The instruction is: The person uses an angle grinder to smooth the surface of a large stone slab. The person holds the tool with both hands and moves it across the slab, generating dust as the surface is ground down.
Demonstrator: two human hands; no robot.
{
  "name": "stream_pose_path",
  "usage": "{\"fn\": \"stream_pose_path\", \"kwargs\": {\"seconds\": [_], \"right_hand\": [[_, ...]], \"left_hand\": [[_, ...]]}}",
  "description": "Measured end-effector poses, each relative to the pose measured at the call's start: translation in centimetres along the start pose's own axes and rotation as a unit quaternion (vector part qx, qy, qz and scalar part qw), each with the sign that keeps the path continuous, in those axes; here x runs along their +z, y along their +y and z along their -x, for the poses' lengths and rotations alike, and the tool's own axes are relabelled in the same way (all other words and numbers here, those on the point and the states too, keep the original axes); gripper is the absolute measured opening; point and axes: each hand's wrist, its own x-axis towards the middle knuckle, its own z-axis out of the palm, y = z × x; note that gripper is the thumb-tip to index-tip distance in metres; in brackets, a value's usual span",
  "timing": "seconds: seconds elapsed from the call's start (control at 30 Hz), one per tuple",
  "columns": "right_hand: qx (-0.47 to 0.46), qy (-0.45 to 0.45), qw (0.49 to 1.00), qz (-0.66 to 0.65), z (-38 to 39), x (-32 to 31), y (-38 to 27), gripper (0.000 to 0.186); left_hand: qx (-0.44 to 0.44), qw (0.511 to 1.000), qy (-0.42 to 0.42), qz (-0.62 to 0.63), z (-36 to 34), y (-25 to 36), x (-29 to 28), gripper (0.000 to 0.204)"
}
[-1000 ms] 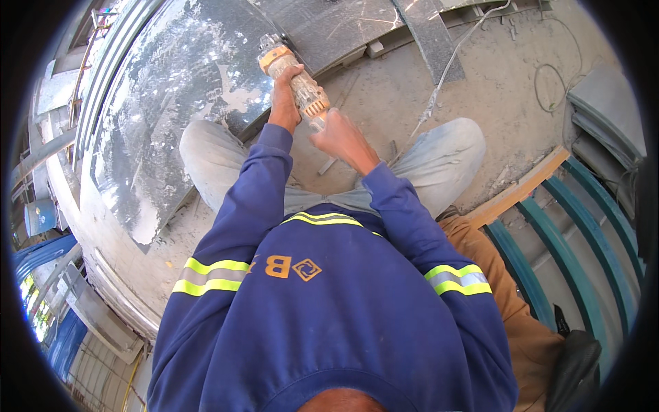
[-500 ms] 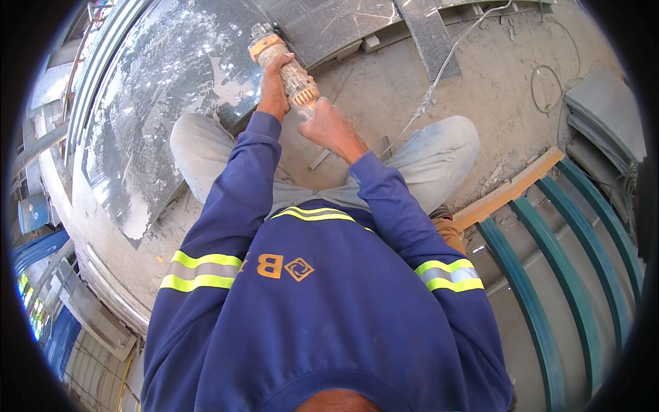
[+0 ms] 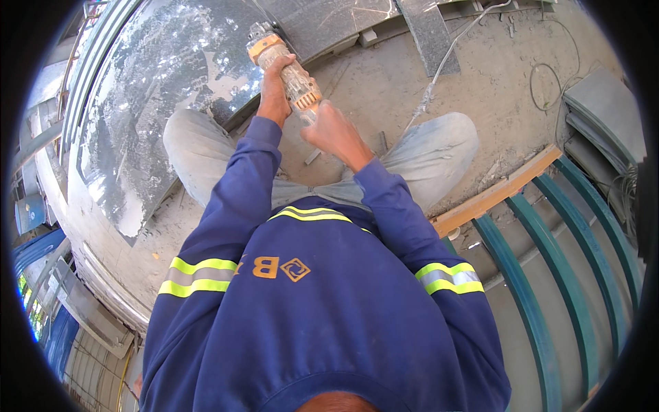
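Observation:
Between my two hands I hold a dusty grey and orange angle grinder (image 3: 287, 72), its metal head pointing up and away to the left. My left hand (image 3: 274, 93) is wrapped round the middle of its body. The fingers of my right hand (image 3: 335, 134) close round its rear end, where the cord would leave. The grinder's head lies over the near edge of a dark, polished stone slab (image 3: 171, 82) with pale dusty patches. Whether its disc touches the slab cannot be seen.
Beyond lie another dark slab (image 3: 329, 24) and a narrow stone strip (image 3: 431, 41). A whitish cable (image 3: 446, 65) crosses the dusty floor (image 3: 508, 89). At the right stand a wooden beam (image 3: 501, 189), green metal bars (image 3: 522, 288) and stacked grey sheets (image 3: 604, 113).
Both hands keep their hold on the grinder, which has barely moved. My right forearm has shifted slightly to the right, and the view has moved a little.

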Motion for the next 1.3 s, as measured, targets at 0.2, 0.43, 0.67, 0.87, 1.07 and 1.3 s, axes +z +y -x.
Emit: {"fn": "stream_pose_path", "kwargs": {"seconds": [0.2, 0.43, 0.67, 0.87, 1.07, 1.3], "right_hand": [[-0.01, 0.011, 1.0, -0.01, -0.7, 0.0, -0.6, 0.045], [-0.023, 0.038, 0.999, 0.011, 0.6, 0.9, 1.0, 0.044], [-0.029, 0.038, 0.999, 0.016, -1.3, 1.3, 0.9, 0.047], [0.002, -0.004, 1.0, -0.006, -0.9, 0.2, -0.5, 0.048], [-0.013, 0.036, 0.999, 0.006, 0.4, 0.9, 1.2, 0.047], [-0.046, 0.039, 0.998, 0.017, -2.0, 1.3, 0.4, 0.049]], "left_hand": [[-0.007, 1.0, 0.0, 0.003, -0.8, 0.8, -0.2, 0.035], [-0.008, 1.0, 0.019, 0.006, 0.9, -0.8, -0.1, 0.033], [-0.012, 1.0, 0.014, 0.002, -0.2, 0.8, 0.0, 0.031], [-0.003, 1.0, 0.023, 0.003, 0.1, 0.4, 0.2, 0.033], [-0.009, 1.0, 0.018, 0.007, 1.7, -0.5, 0.8, 0.037], [0.006, 1.0, 0.008, -0.002, -0.2, 0.8, -0.1, 0.034]]}}
